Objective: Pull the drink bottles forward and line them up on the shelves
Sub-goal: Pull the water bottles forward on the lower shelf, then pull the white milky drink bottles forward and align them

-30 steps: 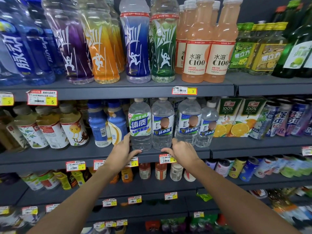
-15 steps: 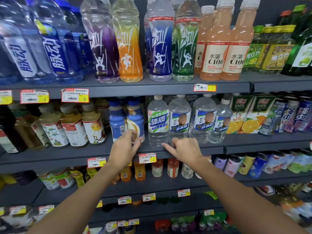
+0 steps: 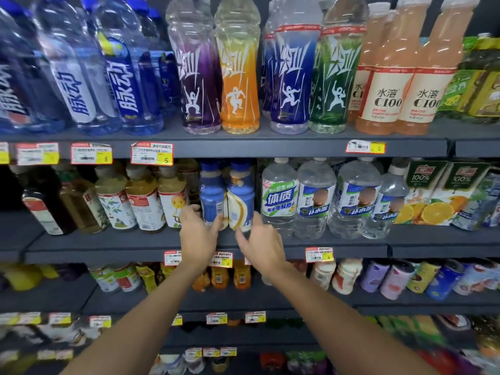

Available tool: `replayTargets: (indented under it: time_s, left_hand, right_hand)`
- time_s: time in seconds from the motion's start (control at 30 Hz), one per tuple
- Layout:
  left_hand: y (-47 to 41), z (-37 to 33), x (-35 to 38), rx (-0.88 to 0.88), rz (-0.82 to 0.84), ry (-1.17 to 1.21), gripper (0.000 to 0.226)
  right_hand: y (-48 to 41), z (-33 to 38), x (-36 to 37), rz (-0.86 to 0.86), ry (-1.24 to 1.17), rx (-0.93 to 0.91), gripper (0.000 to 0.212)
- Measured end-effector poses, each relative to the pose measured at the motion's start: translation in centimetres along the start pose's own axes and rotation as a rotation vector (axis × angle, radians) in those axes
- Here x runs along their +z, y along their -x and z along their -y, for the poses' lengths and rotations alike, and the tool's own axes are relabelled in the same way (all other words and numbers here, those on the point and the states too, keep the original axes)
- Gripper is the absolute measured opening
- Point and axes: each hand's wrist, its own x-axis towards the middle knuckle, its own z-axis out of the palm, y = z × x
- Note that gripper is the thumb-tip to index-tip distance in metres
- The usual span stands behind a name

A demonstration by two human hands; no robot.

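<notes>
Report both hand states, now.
Left hand: grips the left blue bottle.
Right hand: touches the right blue bottle; whether it grips cannot be told.

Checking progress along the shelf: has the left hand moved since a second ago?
Yes. The left hand moved left, from under the green-label bottle to the blue bottle beside it, which it now grips.

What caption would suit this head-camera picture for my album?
Left grip holds a blue bottle on the shelf; right grip touches the blue-and-white bottle beside it.
</notes>
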Motion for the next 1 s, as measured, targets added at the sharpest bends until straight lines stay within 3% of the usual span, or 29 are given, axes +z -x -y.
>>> replayTargets:
  time_s: [0.1, 0.2, 0.47, 0.73, 0.87, 1.0]
  left_hand:
    - [-0.6, 0.2, 0.3, -0.028, 0.028, -0.031, 0.07]
    - [-1.1, 0.4, 0.6, -0.038, 0.095, -0.019, 0.069]
    - [-1.8, 1.5, 0.8, -0.039, 0.175, 0.068, 0.056]
    - [-1.8, 2.6, -0.3, 0.043, 0.229, 0.065, 0.059]
    - [-1.8, 3.5, -1.2, 0.134, 0.266, 0.064, 0.048]
    - [-1.3, 4.1, -2.5, 0.124, 0.324, 0.139, 0.044]
  right_hand:
    - [-0.6, 1.5, 1.2, 0.004, -0.127, 0.15, 0.079]
    - [-1.0, 2.4, 2.2, -0.038, -0.12, 0.243, 0.084]
    - [-1.8, 4.1, 3.5, -0.092, 0.011, 0.386, 0.075]
    - [-1.0, 4.0, 4.0, -0.101, 0.037, 0.373, 0.072]
    - [-0.7, 2.4, 3.1, -0.04, -0.073, 0.305, 0.073]
    - [-0.2, 1.6, 2.2, 0.046, -0.225, 0.243, 0.059]
